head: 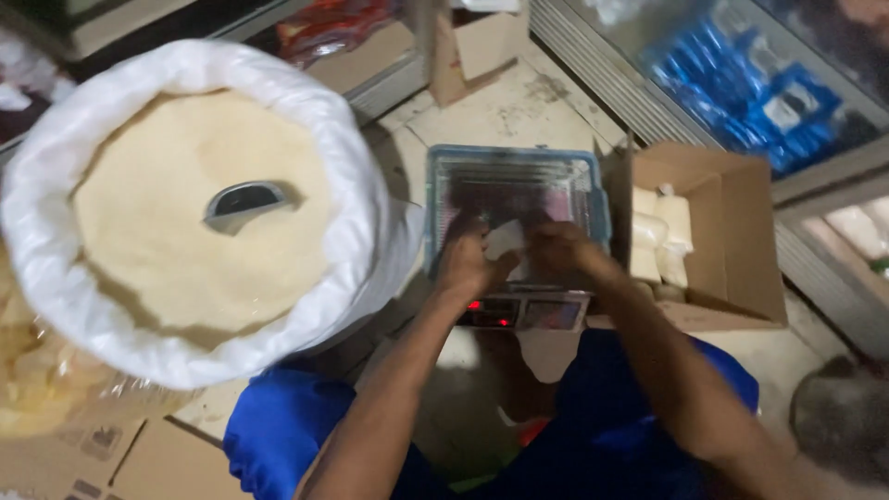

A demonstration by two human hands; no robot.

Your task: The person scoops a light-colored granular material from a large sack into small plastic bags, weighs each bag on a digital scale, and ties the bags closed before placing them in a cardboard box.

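Both hands over the weighing scale [515, 243], which sits on the floor in front of the person; scale has a blue-rimmed clear tray [443, 208] on top and a display strip [521, 313] at its near edge, red digits lit on the left side. Left hand [466, 260] and right hand [562, 251] meet at a small white bag [505, 243] above the tray; fingers of both curled in and pinching the bag's top between them; motion blur, so exact fingertip contact is hard to make out. Bag sits at tray centre, near the front edge. Left of the scale: big white sack [56, 278], mouth rolled open, full of pale yellow granular stuff [148, 231]; metal scoop [243, 201] half-buried in the middle of it. Right of the scale, touching it: open cardboard box [732, 231] with several filled pale bags [659, 231] stacked inside. Blue shorts [278, 421] visible at bottom.
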